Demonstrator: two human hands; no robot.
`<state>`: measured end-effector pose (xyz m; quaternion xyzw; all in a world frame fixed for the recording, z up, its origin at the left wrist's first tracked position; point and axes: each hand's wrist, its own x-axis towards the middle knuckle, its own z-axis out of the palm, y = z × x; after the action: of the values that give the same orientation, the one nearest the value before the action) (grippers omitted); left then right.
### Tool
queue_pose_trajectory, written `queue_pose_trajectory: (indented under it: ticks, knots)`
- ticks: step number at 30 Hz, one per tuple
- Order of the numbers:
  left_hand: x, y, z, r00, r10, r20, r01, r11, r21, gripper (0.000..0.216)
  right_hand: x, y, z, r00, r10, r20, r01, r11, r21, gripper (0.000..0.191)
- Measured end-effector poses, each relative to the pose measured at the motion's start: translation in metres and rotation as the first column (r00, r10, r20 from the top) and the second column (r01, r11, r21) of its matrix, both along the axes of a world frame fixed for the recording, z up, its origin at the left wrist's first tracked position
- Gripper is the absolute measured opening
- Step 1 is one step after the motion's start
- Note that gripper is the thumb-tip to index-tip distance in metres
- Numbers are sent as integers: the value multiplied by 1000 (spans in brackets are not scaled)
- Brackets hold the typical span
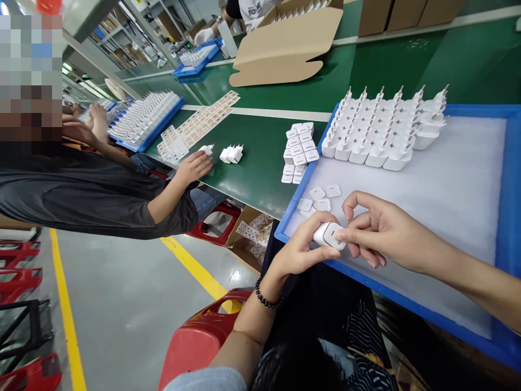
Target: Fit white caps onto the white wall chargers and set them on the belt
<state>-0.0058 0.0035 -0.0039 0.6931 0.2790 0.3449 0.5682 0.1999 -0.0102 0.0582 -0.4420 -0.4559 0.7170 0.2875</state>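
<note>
A white plug-in charger (322, 234) is in my left hand (299, 247), its flat end with a small slot turned toward my right side. My left fingers and thumb wrap round its body. The thumb of my right hand (382, 233) presses on that flat end, with the other fingers bent close beside it. Both hands are over the near left edge of a blue tray (510, 217) lined with white. Several loose white square covers (323, 205) lie in it just beyond my left hand. Rows of white chargers (376, 133) stand with pins up at the tray's far side.
Stacked white chargers or covers (300, 149) sit left of the tray on the green table (260, 187). A co-worker's hand (195, 166) is by a few chargers (232, 154). A cardboard box (280, 49) stands behind. A red stool (195, 347) is below left.
</note>
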Motion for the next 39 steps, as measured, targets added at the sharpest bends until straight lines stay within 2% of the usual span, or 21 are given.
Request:
queue_pose_trajectory:
  ticks: [4,13,18,22,25,29,33,39]
  knots:
    - [0,1,1,999,-18,32,19,999,-27,52,1,-2,0,1000,-7,22,6,999,43,39]
    - [-1,0,3,997,-15,77,24,993,-118,53,-7,-10,-2,983,-42,181,3,977,211,28]
    - [5,-1,-2,983,53,177,-25,988,-155,56,-7,-7,-3,995,48,90,-73,951,299,17]
    - [7,0,-7,968,52,246,-6,983,-185,59,-4,-2,-3,981,174,-80,-156,968,198,30]
    - [7,-1,-6,976,52,211,-11,982,-191,57,-5,-2,-7,980,124,-155,-112,990,81,34]
    - [7,-7,-2,989,73,128,-39,967,-252,59,-8,-5,-11,978,108,-179,-115,993,-32,30]
    - [7,-12,-2,991,94,92,-67,963,-262,59,-12,-7,-12,978,141,-156,-153,986,-66,30]
    - [8,-8,-2,998,54,39,-43,973,-229,54,-16,-6,-14,980,161,-120,-167,985,-46,36]
